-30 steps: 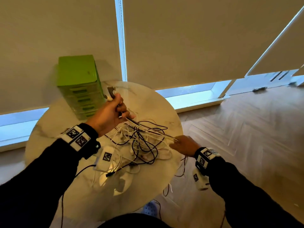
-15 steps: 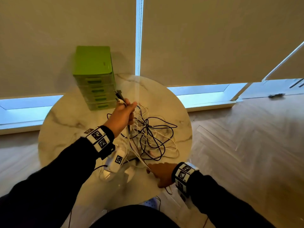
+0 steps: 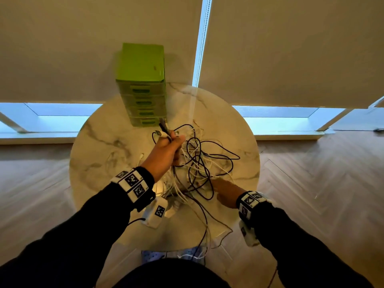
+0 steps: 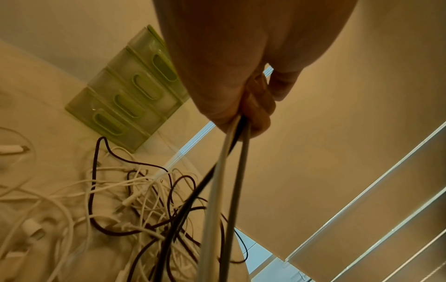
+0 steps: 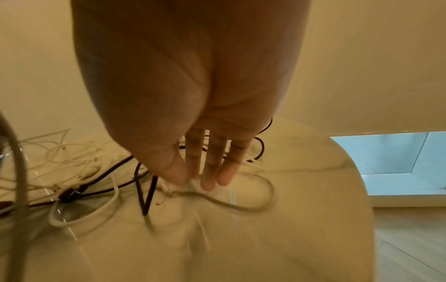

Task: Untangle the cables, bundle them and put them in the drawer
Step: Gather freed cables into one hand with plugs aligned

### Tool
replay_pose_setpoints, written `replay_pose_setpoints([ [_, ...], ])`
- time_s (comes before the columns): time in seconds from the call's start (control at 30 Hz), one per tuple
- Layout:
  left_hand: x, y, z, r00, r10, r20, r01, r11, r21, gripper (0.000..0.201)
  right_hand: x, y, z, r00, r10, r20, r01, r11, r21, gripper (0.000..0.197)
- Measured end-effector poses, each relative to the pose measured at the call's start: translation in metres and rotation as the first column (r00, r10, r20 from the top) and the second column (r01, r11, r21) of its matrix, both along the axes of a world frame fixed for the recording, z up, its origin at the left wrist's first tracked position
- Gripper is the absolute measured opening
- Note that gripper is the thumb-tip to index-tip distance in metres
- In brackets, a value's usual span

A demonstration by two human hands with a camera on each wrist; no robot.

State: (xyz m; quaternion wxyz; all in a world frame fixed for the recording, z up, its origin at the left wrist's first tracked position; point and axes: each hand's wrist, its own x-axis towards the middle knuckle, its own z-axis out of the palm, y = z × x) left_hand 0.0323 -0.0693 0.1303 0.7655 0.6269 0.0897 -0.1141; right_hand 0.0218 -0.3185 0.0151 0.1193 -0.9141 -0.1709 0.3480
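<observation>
A tangle of white and black cables (image 3: 199,163) lies on the round marble table (image 3: 104,142). Raised over its left side, my left hand (image 3: 172,142) grips several cables in a fist, with plug ends (image 3: 163,129) sticking out on top. The left wrist view shows that fist (image 4: 251,114) around white and black strands that run down to the heap (image 4: 135,200). My right hand (image 3: 220,188) reaches into the pile's near right side. In the right wrist view, its thumb and forefinger (image 5: 190,179) pinch a thin white cable (image 5: 217,200). The green drawer unit (image 3: 143,86) stands at the table's far edge, its drawers closed (image 4: 130,99).
Some cables (image 3: 205,231) hang over the table's near edge toward the floor. Roller blinds (image 3: 291,48) and a low window sill (image 3: 280,121) lie behind the table. Wooden floor (image 3: 322,183) lies around it. A pale blue object (image 3: 172,254) shows below the near rim.
My right hand has come from the table's right edge, round the near side, into the tangle. The left hand keeps its grip on the cables, now lower and close to the drawer unit.
</observation>
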Motion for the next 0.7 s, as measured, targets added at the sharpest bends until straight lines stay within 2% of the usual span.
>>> replay_pose_setpoints([
  [0.07,-0.003,0.000,-0.004,1.000,-0.005,0.004,0.005,1.000,0.014,0.032,0.007,0.010,0.000,0.999,-0.014,0.035,0.013,0.999,0.035,0.047],
  [0.13,-0.006,0.001,-0.007,1.000,-0.015,-0.006,0.015,1.000,0.024,0.030,0.012,0.013,0.000,1.000,-0.015,0.012,0.015,1.000,-0.018,0.039],
  [0.23,-0.013,0.000,-0.008,0.999,-0.021,-0.036,0.020,0.999,-0.036,0.029,0.006,0.007,-0.010,1.000,-0.016,-0.023,0.014,0.996,-0.083,0.051],
  [0.33,-0.018,-0.003,-0.008,0.998,-0.021,-0.053,0.020,1.000,-0.020,0.030,-0.010,0.002,-0.022,0.995,-0.005,0.098,0.019,0.989,-0.144,0.063],
  [0.4,-0.020,-0.006,-0.010,0.998,-0.024,-0.061,0.024,1.000,-0.004,0.030,-0.019,0.001,-0.028,0.983,0.017,0.182,0.016,0.983,-0.180,0.054],
  [0.5,-0.022,-0.010,-0.014,0.996,-0.044,-0.072,0.045,0.999,0.010,0.030,-0.026,-0.005,-0.035,0.973,0.084,0.215,-0.025,0.964,-0.263,0.032],
  [0.6,-0.022,-0.015,-0.019,0.995,-0.069,-0.074,0.070,0.997,0.014,0.030,-0.031,-0.014,-0.034,0.970,0.119,0.212,-0.052,0.954,-0.295,0.030],
  [0.7,-0.020,-0.020,-0.024,0.994,-0.080,-0.075,0.082,0.996,0.027,0.029,-0.028,-0.027,-0.020,0.980,0.049,0.194,-0.008,0.978,-0.208,0.026],
])
